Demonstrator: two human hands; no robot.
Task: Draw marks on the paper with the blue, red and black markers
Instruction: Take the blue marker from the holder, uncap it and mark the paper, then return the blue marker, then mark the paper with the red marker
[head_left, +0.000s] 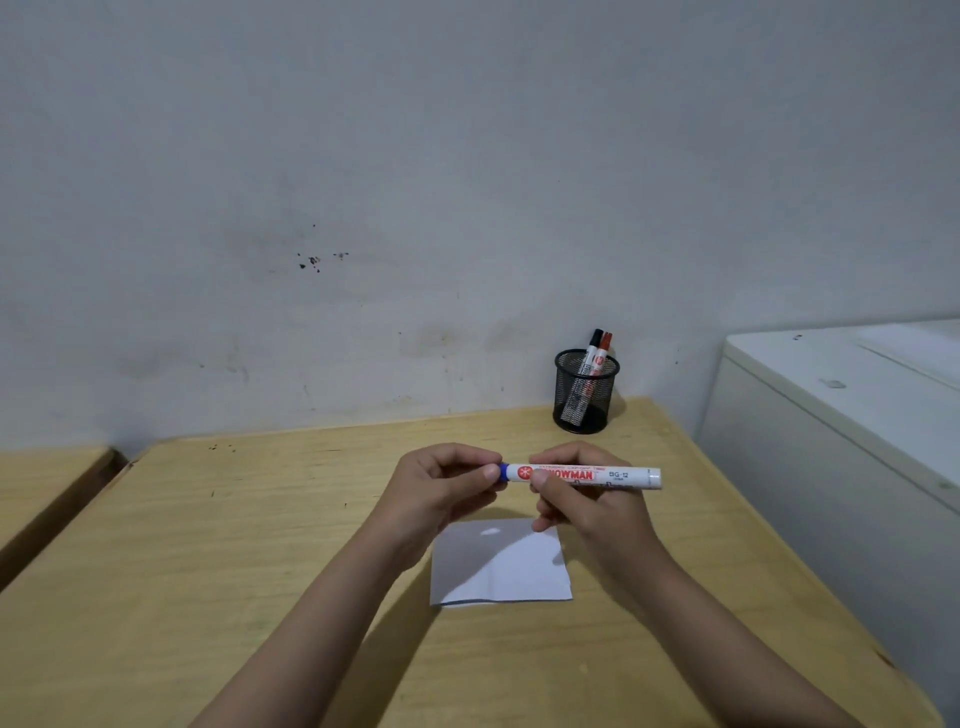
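Observation:
I hold the blue marker (618, 476) level above the table, its white barrel pointing right. My right hand (582, 499) grips the barrel near the middle. My left hand (441, 483) pinches the blue cap end at the marker's left. A small white sheet of paper (501, 564) lies flat on the wooden table just below both hands, with no marks visible. The black marker (594, 345) and the red marker (603, 348) stand side by side in a black mesh cup (586, 395) at the table's far edge.
The wooden table (260, 545) runs up to a stained white wall. A white cabinet (841, 415) stands close to the table's right edge. Part of another wooden table (41, 488) shows at the left.

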